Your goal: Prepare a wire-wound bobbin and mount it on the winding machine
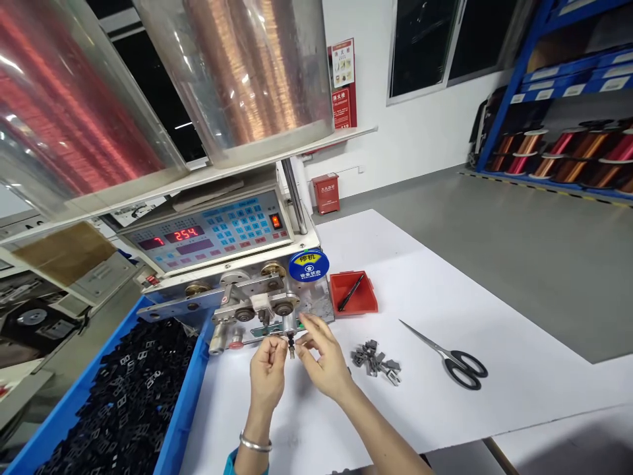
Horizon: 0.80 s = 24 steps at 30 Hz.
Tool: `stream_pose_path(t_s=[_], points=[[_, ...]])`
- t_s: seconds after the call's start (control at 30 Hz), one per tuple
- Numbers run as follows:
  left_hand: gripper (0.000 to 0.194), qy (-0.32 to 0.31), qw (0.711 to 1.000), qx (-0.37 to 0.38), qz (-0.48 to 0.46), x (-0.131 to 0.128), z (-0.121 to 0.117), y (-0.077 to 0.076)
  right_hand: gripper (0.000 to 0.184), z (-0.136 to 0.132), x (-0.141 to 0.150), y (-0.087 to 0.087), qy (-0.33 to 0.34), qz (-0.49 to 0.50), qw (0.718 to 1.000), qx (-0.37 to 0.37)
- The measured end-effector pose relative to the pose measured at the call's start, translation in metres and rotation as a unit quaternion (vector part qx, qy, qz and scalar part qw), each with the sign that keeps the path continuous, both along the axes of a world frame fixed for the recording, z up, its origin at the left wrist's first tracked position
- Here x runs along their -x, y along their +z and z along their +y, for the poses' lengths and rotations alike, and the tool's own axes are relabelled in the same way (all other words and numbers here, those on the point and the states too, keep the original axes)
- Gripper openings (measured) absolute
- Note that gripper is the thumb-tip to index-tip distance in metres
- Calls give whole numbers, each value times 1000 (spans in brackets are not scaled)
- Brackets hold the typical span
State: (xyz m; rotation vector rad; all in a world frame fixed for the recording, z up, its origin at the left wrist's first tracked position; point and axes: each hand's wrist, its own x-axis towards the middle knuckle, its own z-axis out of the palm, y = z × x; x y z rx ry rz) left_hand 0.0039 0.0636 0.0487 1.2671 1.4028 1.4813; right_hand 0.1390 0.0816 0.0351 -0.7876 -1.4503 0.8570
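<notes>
A small black bobbin (291,342) sits at the end of the spindle on a coil winding machine (257,300), with a metal tip pointing towards me. My left hand (267,371) is just left of it, thumb and fingers pinched together. Whatever lies in that pinch is too small to make out. From the right, my right hand (326,363) reaches in, its thumb and a fingertip closed at the bobbin's side and its index finger stretched towards the spindle. The fingers partly hide the contact.
A blue bin (190,389) of black plastic parts stands left. On the white table (376,422) lie small grey parts (374,361), black-handled scissors (452,359) and a red tray (370,300) holding a black pen (351,293). The control panel (212,231) and wire spools (247,72) are above.
</notes>
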Motion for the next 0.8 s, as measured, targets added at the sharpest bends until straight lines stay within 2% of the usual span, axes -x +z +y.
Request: stream_pose_path(t_s=[0.07,0.17,0.23,0.3,0.37,0.43,0.5,0.57,0.67,0.8], points=[[29,5,996,-4,88,12,-6,10,49,3,-1,7,22,-13,998,-49],[14,25,975,-63,210,26,-3,37,45,9,-1,12,9,-33,995,-90],[13,26,975,-76,207,29,11,54,45,12,0,12,7,-26,996,-88],[24,-10,992,-31,124,27,30,63,44,14,1,11,12,-13,997,-81],[34,-56,998,23,32,20,45,58,43,15,1,10,16,-1,997,-78],[39,-84,995,43,-16,13,47,44,43,15,1,9,19,5,997,-78],[44,-89,995,44,-31,9,37,28,42,15,1,10,19,6,997,-78],[43,-85,995,39,-37,11,23,20,41,15,1,10,19,0,997,-80],[37,-74,997,25,-27,17,21,28,40,16,1,8,18,0,996,-82],[42,-77,995,33,-47,15,45,39,42,16,2,5,16,10,997,-78]])
